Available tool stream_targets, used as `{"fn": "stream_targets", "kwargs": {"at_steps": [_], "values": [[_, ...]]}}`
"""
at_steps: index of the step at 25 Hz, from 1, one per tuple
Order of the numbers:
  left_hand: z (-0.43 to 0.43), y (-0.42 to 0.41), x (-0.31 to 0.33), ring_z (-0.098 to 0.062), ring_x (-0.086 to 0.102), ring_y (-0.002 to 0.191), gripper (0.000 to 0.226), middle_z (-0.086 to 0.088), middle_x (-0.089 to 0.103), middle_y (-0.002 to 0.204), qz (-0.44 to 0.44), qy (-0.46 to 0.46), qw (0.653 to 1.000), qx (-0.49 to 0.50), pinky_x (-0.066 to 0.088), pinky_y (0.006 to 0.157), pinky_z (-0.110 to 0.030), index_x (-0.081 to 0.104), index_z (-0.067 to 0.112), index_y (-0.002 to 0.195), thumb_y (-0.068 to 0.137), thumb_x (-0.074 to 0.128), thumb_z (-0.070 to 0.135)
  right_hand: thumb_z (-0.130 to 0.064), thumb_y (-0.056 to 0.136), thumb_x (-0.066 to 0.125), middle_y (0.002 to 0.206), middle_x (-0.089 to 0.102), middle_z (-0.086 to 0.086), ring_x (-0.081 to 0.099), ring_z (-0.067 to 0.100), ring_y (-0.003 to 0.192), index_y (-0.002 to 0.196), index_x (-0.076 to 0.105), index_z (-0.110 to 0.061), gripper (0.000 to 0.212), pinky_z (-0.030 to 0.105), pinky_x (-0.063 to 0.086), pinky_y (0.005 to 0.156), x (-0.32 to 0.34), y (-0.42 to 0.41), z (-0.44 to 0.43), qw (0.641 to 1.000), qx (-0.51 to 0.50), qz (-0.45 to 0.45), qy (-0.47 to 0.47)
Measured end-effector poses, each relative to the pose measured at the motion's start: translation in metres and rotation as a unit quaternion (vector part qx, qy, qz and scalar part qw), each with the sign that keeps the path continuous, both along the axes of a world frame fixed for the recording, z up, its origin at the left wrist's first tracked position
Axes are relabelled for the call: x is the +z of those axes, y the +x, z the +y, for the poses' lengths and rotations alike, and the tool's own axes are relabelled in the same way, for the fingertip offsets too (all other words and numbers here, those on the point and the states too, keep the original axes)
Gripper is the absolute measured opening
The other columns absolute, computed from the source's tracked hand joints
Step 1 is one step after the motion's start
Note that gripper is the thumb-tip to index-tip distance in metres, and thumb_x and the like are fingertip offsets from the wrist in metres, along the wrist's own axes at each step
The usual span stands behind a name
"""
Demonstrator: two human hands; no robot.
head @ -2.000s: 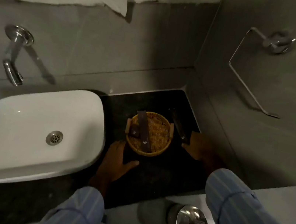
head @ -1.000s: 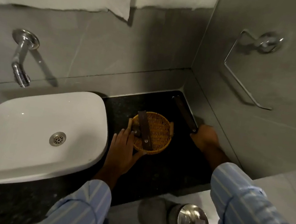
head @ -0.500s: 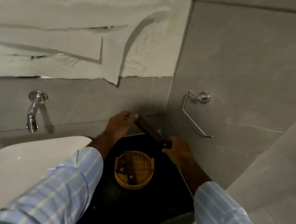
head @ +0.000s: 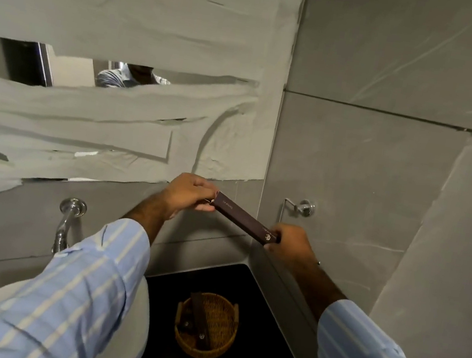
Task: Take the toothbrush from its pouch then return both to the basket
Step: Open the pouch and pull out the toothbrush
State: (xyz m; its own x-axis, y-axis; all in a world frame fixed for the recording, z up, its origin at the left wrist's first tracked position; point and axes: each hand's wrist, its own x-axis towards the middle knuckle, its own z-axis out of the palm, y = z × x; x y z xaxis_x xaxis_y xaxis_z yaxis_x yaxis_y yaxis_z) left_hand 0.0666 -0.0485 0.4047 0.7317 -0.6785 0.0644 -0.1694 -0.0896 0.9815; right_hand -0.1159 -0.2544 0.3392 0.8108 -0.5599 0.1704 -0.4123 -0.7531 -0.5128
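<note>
A long dark brown toothbrush pouch (head: 244, 220) is held up in the air in front of the wall, slanting down to the right. My left hand (head: 190, 193) pinches its upper left end, where a small light tip shows. My right hand (head: 291, 243) grips its lower right end. The toothbrush itself is hidden inside. Far below, the round woven basket (head: 219, 346) sits on the black counter (head: 266, 332) and holds two other dark pouches (head: 199, 317).
A white basin (head: 141, 318) lies left of the basket, mostly behind my left sleeve. A chrome tap (head: 67, 223) juts from the back wall. A chrome ring holder (head: 298, 208) hangs on the right wall. Paper covers most of the mirror (head: 121, 77).
Both hands have lifted the pouch higher, away from the basket. My left hand has closed on its upper end. The camera has tilted up, so the basket sits lower in view.
</note>
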Motion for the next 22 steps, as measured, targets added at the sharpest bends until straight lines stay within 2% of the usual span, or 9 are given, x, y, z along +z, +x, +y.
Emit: {"fn": "stream_targets", "kwargs": {"at_steps": [5, 8, 11, 13, 15, 17, 19, 20, 22], "values": [[-0.002, -0.009, 0.022, -0.024, 0.078, 0.073, 0.012, -0.016, 0.073, 0.094, -0.17, 0.099, 0.98, 0.038, 0.063, 0.06, -0.025, 0.072, 0.003, 0.095, 0.086, 0.066, 0.002, -0.021, 0.075, 0.08, 0.104, 0.072, 0.001, 0.062, 0.013, 0.087, 0.112, 0.071, -0.022, 0.038, 0.024, 0.048, 0.081, 0.013, 0.001, -0.004, 0.999, 0.007, -0.015, -0.03], [-0.006, -0.014, 0.029, -0.029, 0.078, 0.076, 0.014, -0.019, 0.073, 0.1, -0.122, 0.043, 0.99, 0.059, 0.064, 0.061, -0.029, 0.07, 0.0, 0.099, 0.092, 0.059, 0.004, -0.024, 0.077, 0.079, 0.107, 0.072, 0.001, 0.063, 0.014, 0.091, 0.117, 0.069, -0.02, 0.042, 0.023, 0.047, 0.082, 0.019, 0.003, -0.006, 0.999, 0.006, -0.017, -0.027], [-0.009, -0.018, 0.032, -0.023, 0.078, 0.07, 0.017, -0.021, 0.075, 0.098, -0.106, 0.007, 0.993, 0.043, 0.058, 0.052, -0.018, 0.073, 0.0, 0.098, 0.087, 0.071, 0.013, -0.027, 0.077, 0.079, 0.116, 0.07, 0.002, 0.065, 0.017, 0.102, 0.124, 0.065, -0.018, 0.049, 0.025, 0.049, 0.088, 0.021, 0.005, -0.006, 1.0, -0.007, -0.028, 0.005], [-0.011, -0.018, 0.031, -0.019, 0.077, 0.063, 0.018, -0.022, 0.076, 0.095, -0.113, -0.006, 0.992, 0.063, 0.052, 0.047, -0.012, 0.075, 0.0, 0.097, 0.085, 0.075, 0.013, -0.036, 0.073, 0.082, 0.123, 0.065, 0.007, 0.064, 0.023, 0.106, 0.125, 0.059, -0.01, 0.062, 0.029, 0.054, 0.084, 0.02, 0.005, -0.001, 0.994, -0.032, -0.013, 0.102], [-0.014, -0.017, 0.027, -0.02, 0.077, 0.064, 0.017, -0.021, 0.076, 0.094, -0.104, -0.037, 0.989, 0.095, 0.052, 0.047, -0.012, 0.075, 0.0, 0.097, 0.085, 0.076, 0.012, -0.042, 0.066, 0.086, 0.126, 0.06, 0.016, 0.066, 0.027, 0.101, 0.127, 0.054, -0.004, 0.079, 0.032, 0.06, 0.068, 0.021, 0.008, 0.013, 0.92, -0.041, -0.035, 0.387], [-0.019, -0.019, 0.02, -0.022, 0.078, 0.069, 0.019, -0.021, 0.074, 0.097, -0.069, -0.07, 0.989, 0.107, 0.057, 0.053, -0.016, 0.073, -0.001, 0.099, 0.085, 0.076, 0.011, -0.036, 0.071, 0.085, 0.128, 0.056, 0.029, 0.067, 0.038, 0.104, 0.131, 0.046, 0.0, 0.08, 0.041, 0.064, 0.067, 0.023, 0.017, 0.023, 0.747, -0.012, -0.127, 0.653], [-0.022, -0.022, 0.013, -0.026, 0.078, 0.075, 0.019, -0.025, 0.073, 0.101, -0.019, -0.094, 0.991, 0.091, 0.063, 0.063, -0.023, 0.072, -0.004, 0.1, 0.085, 0.075, 0.009, -0.023, 0.083, 0.076, 0.13, 0.056, 0.034, 0.063, 0.043, 0.114, 0.126, 0.048, 0.009, 0.06, 0.047, 0.061, 0.081, 0.029, 0.033, 0.031, 0.594, 0.007, -0.237, 0.768], [-0.023, -0.023, 0.01, -0.03, 0.078, 0.08, 0.018, -0.027, 0.072, 0.104, 0.006, -0.102, 0.992, 0.078, 0.064, 0.067, -0.025, 0.071, -0.005, 0.1, 0.087, 0.073, 0.007, -0.016, 0.089, 0.07, 0.132, 0.055, 0.034, 0.061, 0.042, 0.118, 0.12, 0.053, 0.009, 0.043, 0.046, 0.058, 0.089, 0.034, 0.039, 0.033, 0.554, 0.011, -0.283, 0.783], [-0.015, -0.018, 0.003, -0.036, 0.076, 0.09, 0.019, -0.031, 0.07, 0.109, 0.07, -0.134, 0.987, 0.058, 0.064, 0.074, -0.029, 0.067, -0.009, 0.107, 0.093, 0.063, 0.003, -0.007, 0.094, 0.06, 0.136, 0.052, 0.034, 0.057, 0.04, 0.124, 0.103, 0.059, 0.006, 0.015, 0.044, 0.049, 0.103, 0.04, 0.054, 0.04, 0.533, 0.02, -0.311, 0.786]]}}
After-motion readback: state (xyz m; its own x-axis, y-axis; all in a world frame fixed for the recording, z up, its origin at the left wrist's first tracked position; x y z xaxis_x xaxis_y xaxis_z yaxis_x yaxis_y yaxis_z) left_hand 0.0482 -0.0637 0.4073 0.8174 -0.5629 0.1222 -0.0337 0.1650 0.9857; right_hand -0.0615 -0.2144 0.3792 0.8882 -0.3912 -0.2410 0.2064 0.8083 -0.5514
